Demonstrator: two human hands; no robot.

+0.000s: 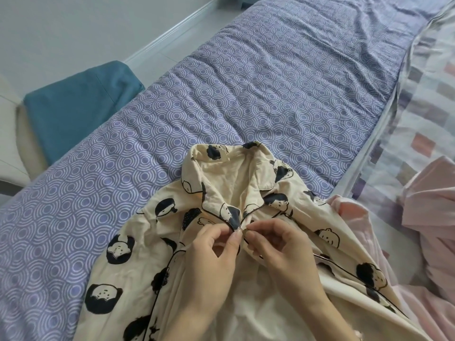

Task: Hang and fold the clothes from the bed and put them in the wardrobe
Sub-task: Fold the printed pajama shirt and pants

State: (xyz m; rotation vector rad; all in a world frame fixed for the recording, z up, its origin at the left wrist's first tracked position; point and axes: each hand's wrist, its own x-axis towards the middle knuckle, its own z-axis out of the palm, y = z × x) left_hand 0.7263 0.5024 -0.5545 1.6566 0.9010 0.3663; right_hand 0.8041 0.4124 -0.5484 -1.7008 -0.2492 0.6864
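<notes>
**Both hands pinching pajama shirt placket at top button**

Cream pajama shirt (pixel 221 217) lies on the near part of the bed (pixel 246 94), collar toward the far side, front up. Print: black-haired cartoon faces, dark piping along collar and front edges, notched collar spread open, inside plain cream. Fabric is rumpled, and the hem runs off the near edge. Left hand (pixel 211 257) pinches the left front edge just below the collar, thumb and forefinger closed on the fabric. Right hand (pixel 283 252) pinches the facing edge, fingertips nearly touching the left's. Pink garment (pixel 423 217) bunched at right, touching the shirt. Checked quilt (pixel 423 99) far right. Teal cloth (pixel 78 104) left, beside the bed.
</notes>
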